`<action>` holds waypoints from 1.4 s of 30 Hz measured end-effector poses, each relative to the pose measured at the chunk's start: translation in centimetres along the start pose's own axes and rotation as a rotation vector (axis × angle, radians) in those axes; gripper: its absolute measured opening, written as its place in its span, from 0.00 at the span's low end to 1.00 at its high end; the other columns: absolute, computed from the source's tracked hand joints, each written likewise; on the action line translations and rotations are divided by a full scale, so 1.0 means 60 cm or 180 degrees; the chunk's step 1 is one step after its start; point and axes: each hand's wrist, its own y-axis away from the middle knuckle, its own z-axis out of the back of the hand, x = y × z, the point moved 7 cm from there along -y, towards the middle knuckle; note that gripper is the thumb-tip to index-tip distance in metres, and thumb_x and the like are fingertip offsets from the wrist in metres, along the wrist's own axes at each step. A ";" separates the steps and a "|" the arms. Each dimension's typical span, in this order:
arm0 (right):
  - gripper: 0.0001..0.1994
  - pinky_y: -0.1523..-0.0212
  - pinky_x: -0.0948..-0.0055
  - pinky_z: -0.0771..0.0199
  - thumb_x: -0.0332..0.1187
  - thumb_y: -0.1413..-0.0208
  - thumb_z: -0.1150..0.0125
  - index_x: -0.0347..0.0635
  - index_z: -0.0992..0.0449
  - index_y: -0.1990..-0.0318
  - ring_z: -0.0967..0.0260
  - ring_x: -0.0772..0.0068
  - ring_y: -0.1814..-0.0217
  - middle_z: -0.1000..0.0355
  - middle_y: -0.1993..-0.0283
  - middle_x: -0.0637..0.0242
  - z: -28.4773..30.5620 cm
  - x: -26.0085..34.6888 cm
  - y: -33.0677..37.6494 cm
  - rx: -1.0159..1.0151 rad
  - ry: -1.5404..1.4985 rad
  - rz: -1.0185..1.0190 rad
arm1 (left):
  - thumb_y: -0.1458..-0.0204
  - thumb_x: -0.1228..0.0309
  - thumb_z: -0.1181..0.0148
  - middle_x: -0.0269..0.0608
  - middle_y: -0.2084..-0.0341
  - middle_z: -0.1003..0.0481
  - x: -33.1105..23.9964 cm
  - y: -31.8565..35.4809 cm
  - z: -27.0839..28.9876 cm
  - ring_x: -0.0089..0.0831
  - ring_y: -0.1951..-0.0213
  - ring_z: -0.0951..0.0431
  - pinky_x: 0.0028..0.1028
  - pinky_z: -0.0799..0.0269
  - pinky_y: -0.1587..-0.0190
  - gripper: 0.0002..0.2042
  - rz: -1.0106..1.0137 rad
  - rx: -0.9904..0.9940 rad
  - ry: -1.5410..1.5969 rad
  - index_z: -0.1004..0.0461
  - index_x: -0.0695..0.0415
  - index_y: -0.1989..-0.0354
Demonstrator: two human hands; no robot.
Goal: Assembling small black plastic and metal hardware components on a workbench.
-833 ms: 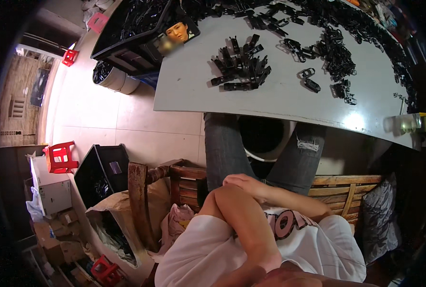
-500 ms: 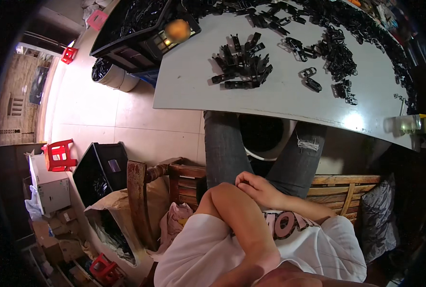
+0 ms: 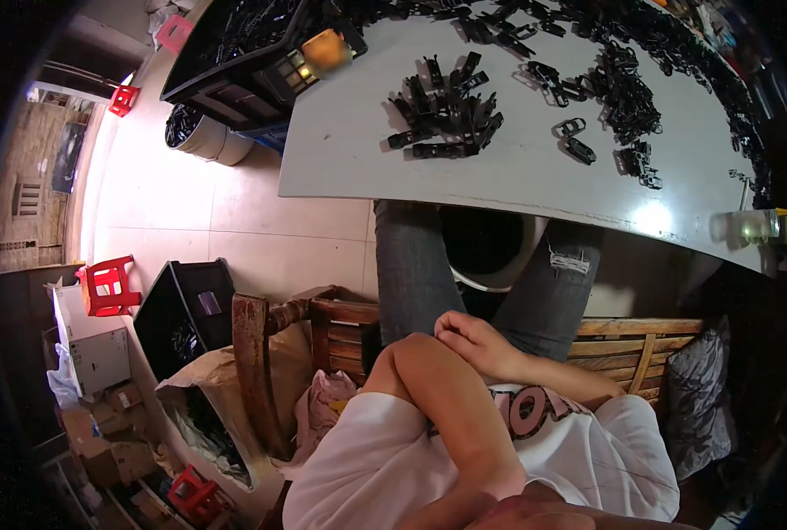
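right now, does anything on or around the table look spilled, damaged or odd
Mainly the jeans: the right leg is torn near the knee, pale threads across the hole, though that may be style. On the white table, black plastic pieces lie in uneven heaps with a few strays, untidy but not clearly spilled.

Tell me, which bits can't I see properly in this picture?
In the head view:
Left hand: can't be made out where the left forearm bends toward the lower edge.
Right hand: its palm is hidden behind the back of the hand.
Screen: part of its picture is a blurred patch.
Black crate: its far end is cut off by the upper edge.
Small black parts: too small and tangled to count.
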 end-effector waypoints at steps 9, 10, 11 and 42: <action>0.10 0.63 0.71 0.34 0.33 0.38 0.57 0.36 0.33 0.62 0.34 0.70 0.65 0.32 0.67 0.61 -0.009 -0.005 -0.009 -0.0135 0.0039 0.0234 | 0.49 0.63 0.47 0.37 0.63 0.30 0.004 0.011 0.007 0.37 0.57 0.31 0.41 0.39 0.50 0.09 -0.0039 0.0030 -0.0066 0.32 0.51 0.61; 0.10 0.63 0.70 0.34 0.33 0.38 0.57 0.36 0.33 0.62 0.34 0.69 0.65 0.32 0.67 0.60 0.000 0.002 0.000 -0.0205 0.0238 0.0358 | 0.49 0.63 0.47 0.36 0.63 0.30 0.004 0.012 0.008 0.37 0.57 0.31 0.41 0.39 0.51 0.09 -0.0055 0.0039 -0.0084 0.32 0.50 0.61; 0.10 0.63 0.70 0.34 0.33 0.38 0.57 0.36 0.33 0.62 0.34 0.69 0.65 0.32 0.67 0.60 0.006 0.010 0.010 -0.0197 0.0244 0.0352 | 0.49 0.63 0.47 0.36 0.63 0.30 0.004 0.013 0.008 0.37 0.57 0.31 0.41 0.39 0.51 0.09 -0.0069 0.0045 -0.0103 0.32 0.50 0.62; 0.07 0.62 0.82 0.37 0.32 0.38 0.55 0.41 0.33 0.60 0.40 0.85 0.63 0.35 0.64 0.74 -0.008 -0.032 0.022 0.0251 -0.1236 -0.0486 | 0.51 0.63 0.47 0.33 0.68 0.30 0.000 0.053 0.033 0.37 0.62 0.30 0.42 0.37 0.54 0.05 -0.0078 0.0092 -0.0210 0.31 0.49 0.70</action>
